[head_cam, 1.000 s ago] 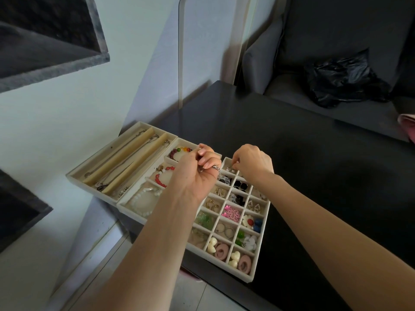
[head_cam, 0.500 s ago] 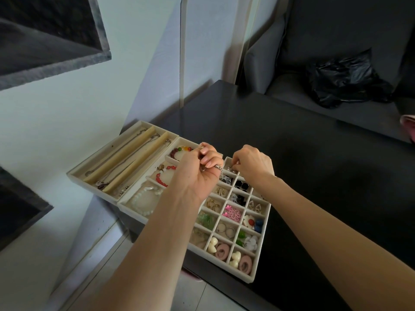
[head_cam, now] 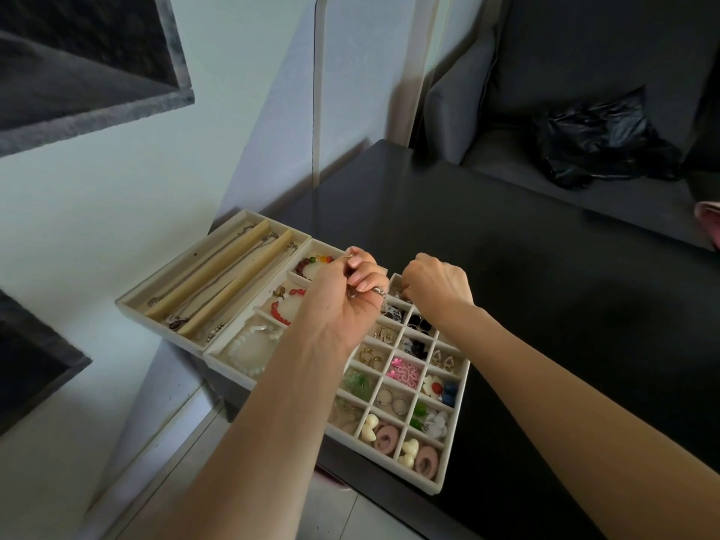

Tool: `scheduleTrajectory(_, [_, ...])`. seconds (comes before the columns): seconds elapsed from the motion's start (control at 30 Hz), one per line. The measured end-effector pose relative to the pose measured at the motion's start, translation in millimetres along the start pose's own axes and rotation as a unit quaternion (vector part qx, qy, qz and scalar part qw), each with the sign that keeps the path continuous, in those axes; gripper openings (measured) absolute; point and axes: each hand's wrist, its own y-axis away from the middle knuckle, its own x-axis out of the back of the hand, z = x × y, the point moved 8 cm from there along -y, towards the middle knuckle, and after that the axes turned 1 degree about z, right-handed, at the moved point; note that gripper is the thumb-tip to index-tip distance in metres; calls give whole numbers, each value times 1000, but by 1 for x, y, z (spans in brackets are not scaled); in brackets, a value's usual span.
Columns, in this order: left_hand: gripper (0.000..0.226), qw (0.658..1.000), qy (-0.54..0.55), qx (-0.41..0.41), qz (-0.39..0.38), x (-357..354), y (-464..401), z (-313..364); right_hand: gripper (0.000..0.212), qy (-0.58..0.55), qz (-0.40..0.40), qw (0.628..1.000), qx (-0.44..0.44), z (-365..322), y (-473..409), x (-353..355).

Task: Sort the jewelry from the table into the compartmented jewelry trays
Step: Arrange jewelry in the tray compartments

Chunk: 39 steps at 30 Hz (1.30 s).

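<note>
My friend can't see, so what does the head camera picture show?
Two bare hands, left hand and right hand, hold small metal jewelry over a beige compartmented jewelry tray filled with colourful earrings, on a black table.

I am looking down at a black table (head_cam: 545, 290) standing against a pale wall (head_cam: 117, 189). Beyond its far edge a dark grey sofa (head_cam: 584, 52) is sitting, and a crumpled black plastic bag (head_cam: 600, 142) is lying on its seat. Something pink (head_cam: 711, 224) is peeking in at the right edge. Light floor tiles (head_cam: 187, 481) are showing below.
</note>
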Motion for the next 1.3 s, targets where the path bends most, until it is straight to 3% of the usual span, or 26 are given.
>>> scheduleTrajectory(0.23, [34,1000,-1,-6,-1,0,1,3,9,-149,-8,987,-64,25,0,7])
scheduleTrajectory(0.63, [37,1000,-6,-9,2,-2,2,5,9,-17,-6,999,-34,3,0,8])
scheduleTrajectory(0.97, [33,1000,6,-19,-2,-3,5,12,15,-119,24,990,-71,14,0,10])
scheduleTrajectory(1.3, [31,1000,7,-19,-10,-3,6,17,12,-101,-8,993,-65,5,-5,-3])
